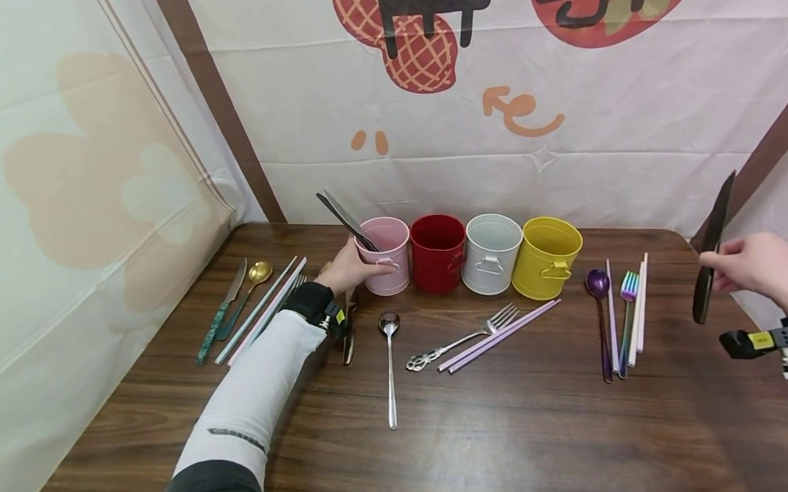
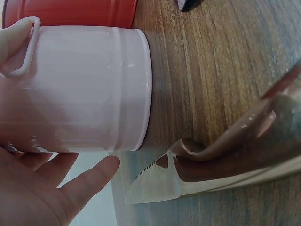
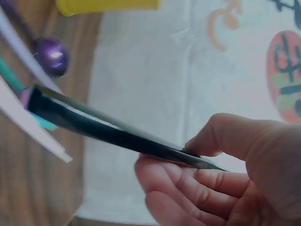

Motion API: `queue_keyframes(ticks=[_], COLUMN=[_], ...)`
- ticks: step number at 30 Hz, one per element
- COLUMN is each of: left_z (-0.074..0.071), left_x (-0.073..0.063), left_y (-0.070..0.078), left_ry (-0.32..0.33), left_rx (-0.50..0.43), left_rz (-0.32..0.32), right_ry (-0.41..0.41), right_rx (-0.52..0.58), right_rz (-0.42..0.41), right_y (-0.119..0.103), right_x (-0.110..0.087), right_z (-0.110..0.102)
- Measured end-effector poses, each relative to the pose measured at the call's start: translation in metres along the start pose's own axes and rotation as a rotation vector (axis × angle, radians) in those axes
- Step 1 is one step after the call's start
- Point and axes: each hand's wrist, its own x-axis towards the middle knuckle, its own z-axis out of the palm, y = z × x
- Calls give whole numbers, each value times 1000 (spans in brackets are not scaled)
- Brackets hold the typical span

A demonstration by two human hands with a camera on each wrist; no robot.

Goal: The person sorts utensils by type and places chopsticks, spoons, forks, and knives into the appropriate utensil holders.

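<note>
My left hand [image 1: 348,268] grips the small pink bucket [image 1: 392,284], its thumb at the front by the wire handle and its fingers behind the left side. Two knives [image 1: 342,217] lean out of that bucket to the left. Below the hand, a shiny metal knife [image 2: 225,165] lies on the table, partly hidden by the wrist in the head view. At the far right my right hand [image 1: 759,262] pinches a dark knife [image 1: 717,216] between thumb and fingers, held above the table with its blade upward.
Red [image 1: 438,262], white [image 1: 492,264] and yellow [image 1: 544,262] buckets stand in a row right of the pink one. A silver spoon [image 1: 390,362], silver fork [image 1: 462,339] and lilac chopsticks [image 1: 501,335] lie in front. More cutlery lies left and right, including a purple spoon [image 1: 598,286].
</note>
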Motion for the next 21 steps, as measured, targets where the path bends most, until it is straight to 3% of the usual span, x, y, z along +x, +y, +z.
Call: queue_keyframes(ticks=[7, 10, 21], left_z=[0, 1, 2], left_x=[-1, -2, -4], left_y=[-1, -1, 4], left_ry=[-3, 2, -10], left_rx=[-12, -17, -67], left_rz=[34, 48, 89], right_ry=[135, 172, 166], right_rx=[-46, -20, 171], right_rz=[-94, -178, -364], right_y=[-49, -71, -156], right_x=[7, 12, 31], right_z=[-19, -22, -10])
